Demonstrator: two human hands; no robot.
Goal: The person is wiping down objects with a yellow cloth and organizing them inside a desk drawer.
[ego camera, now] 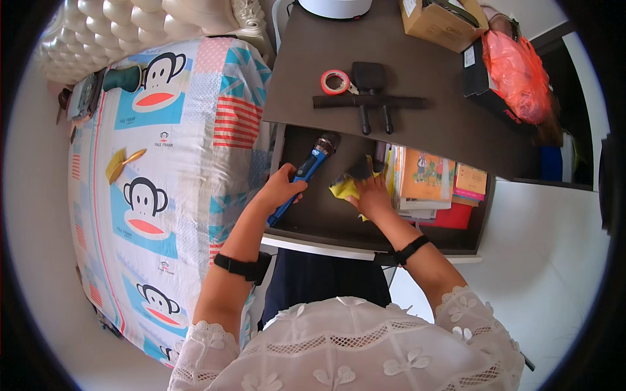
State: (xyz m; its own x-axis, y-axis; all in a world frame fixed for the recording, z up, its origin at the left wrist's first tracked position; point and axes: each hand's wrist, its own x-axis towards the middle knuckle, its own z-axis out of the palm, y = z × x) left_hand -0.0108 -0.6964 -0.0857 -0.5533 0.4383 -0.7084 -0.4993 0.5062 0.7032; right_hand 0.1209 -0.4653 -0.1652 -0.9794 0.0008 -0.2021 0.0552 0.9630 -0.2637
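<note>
My left hand (282, 187) grips a blue handheld microphone (311, 163), its dark mesh head pointing up and away over the left part of an open drawer (305, 220). Inside that drawer, my right hand (374, 195) rests on a crumpled yellow and grey cloth (346, 187), fingers pressed onto it. Just right of the cloth lie stacked books (426, 176) with an orange cover on top, beside smaller booklets (470, 181) and a red folder or sheet (454, 217). The palm and the underside of the cloth are hidden.
On the dark desktop (303, 63) lie a roll of red tape (335, 82) and a black stand-like device (370, 101). A cardboard box (442, 24) and a red plastic bag (516, 73) stand further right. A bed (195, 171) with a brush (117, 166) borders the left.
</note>
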